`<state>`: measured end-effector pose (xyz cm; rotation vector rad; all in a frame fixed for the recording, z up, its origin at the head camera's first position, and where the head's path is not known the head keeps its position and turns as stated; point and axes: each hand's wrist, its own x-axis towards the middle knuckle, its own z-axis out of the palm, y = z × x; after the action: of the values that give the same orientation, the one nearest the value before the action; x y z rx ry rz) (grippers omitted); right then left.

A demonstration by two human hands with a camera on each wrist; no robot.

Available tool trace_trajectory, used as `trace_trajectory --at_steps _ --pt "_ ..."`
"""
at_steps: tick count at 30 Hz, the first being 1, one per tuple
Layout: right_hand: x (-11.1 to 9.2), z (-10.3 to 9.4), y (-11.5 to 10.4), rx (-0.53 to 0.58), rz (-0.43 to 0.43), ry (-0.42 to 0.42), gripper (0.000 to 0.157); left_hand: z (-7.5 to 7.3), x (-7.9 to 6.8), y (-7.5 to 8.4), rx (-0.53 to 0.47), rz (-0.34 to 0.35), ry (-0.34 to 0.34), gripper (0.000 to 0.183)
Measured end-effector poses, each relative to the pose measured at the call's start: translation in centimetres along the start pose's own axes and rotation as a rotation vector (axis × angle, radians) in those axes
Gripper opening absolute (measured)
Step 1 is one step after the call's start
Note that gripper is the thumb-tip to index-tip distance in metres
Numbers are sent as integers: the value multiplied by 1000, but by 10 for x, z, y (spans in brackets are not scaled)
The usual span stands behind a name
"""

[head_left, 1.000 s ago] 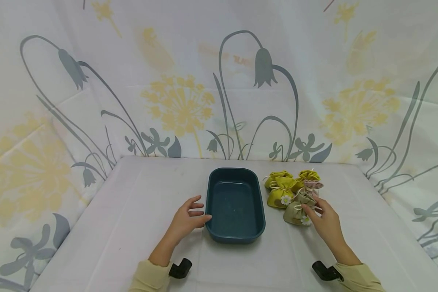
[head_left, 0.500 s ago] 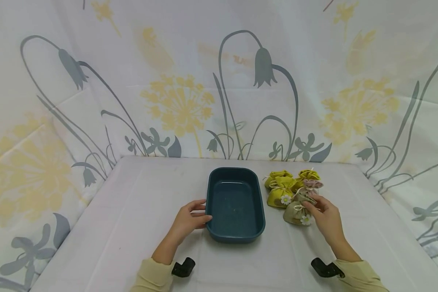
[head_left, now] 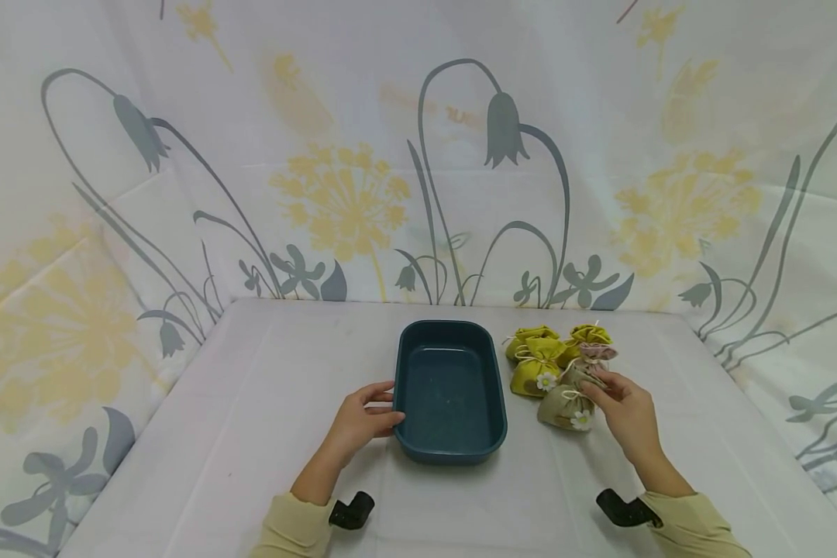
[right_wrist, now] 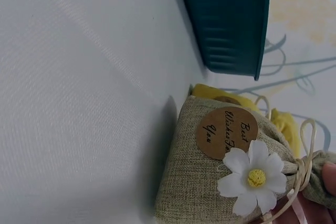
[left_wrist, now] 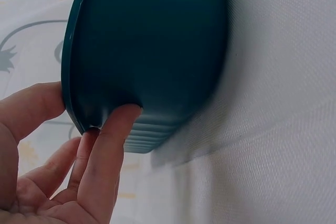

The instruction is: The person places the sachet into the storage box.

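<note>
A dark teal rectangular tub (head_left: 449,457) stands in the middle of the table. My left hand (head_left: 363,418) grips its left rim, thumb over the edge and fingers on the outer wall; the left wrist view shows the fingers against the tub wall (left_wrist: 152,40). At the right, my right hand (head_left: 628,411) pinches the gathered neck of a grey-green drawstring pouch (head_left: 561,409). In the right wrist view this pouch (right_wrist: 184,166) bears a white flower (right_wrist: 256,178) and a round brown label (right_wrist: 227,132) with writing; part of the hand is out of frame there.
Behind the held pouch, mustard-yellow pouches (head_left: 539,370) and a pink pouch (head_left: 597,353) crowd together, right of the tub. A white cloth covers the table (head_left: 265,372). A flower-printed curtain (head_left: 363,93) hangs along the back and sides.
My left hand has moved in from beside the tub and taken hold of its rim. The grey-green pouch in my right hand has shifted slightly left; the other pouches stay put.
</note>
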<state>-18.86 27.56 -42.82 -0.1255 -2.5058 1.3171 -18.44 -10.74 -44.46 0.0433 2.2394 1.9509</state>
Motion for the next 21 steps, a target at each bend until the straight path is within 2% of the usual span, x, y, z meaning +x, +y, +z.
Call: trace_trajectory --at_steps 8,14,21 --pt "0 0 -16 27 17 8 41 0 0 0 -8 -3 8 58" --pt "1 1 -28 42 -34 7 36 0 -1 2 -18 -2 3 58" --pt "6 3 -39 89 -117 0 33 2 -15 25 -7 -6 1 55"
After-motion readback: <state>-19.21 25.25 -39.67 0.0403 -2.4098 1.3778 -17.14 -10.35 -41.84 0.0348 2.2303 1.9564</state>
